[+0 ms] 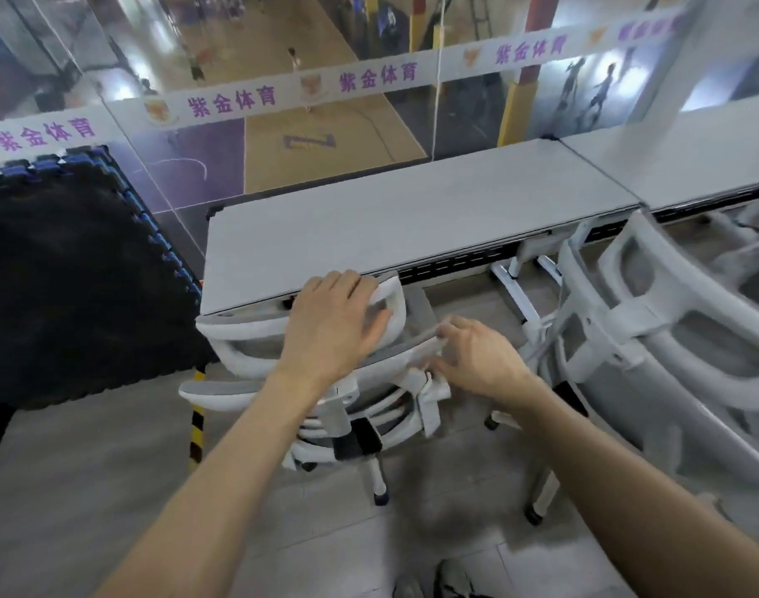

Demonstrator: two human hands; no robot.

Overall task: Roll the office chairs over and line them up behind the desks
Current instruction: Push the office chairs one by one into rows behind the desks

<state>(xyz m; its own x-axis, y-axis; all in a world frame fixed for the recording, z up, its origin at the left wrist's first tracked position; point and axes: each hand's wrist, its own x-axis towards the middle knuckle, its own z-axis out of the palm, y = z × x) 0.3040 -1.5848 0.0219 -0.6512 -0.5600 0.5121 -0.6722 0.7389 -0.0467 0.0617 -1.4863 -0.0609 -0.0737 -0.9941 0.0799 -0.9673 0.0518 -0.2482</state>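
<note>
Two bare hands are on a white mesh office chair that stands close up behind the near desk, its headrest tucked right at the front edge of the grey tabletop. The left hand lies over the top of the headrest, palm down, with its fingers bent over the far rim and the thumb along the near side, so it grips the headrest's right end. The right hand sits lower and to the right, at the upper edge of the chair's backrest; its fingers are curled around the thin grey rim of the frame and pinch it, with the knuckles turned toward the camera. Both forearms reach in from the bottom of the view.

The chair's armrest juts out to the left, and its base and casters rest on the grey floor below the desk edge. A second white office chair stands just beside it on the right, blurred, its back toward the camera and its top near the seam where the near tabletop meets the next tabletop. White desk legs show between the two chairs.

Left of the desk lies a black foam mat with a blue toothed edge, and a yellow-and-black striped post stands by its corner. Behind the desks a glass wall carries a white banner with purple characters, and a basketball court shows below through the glass.
</note>
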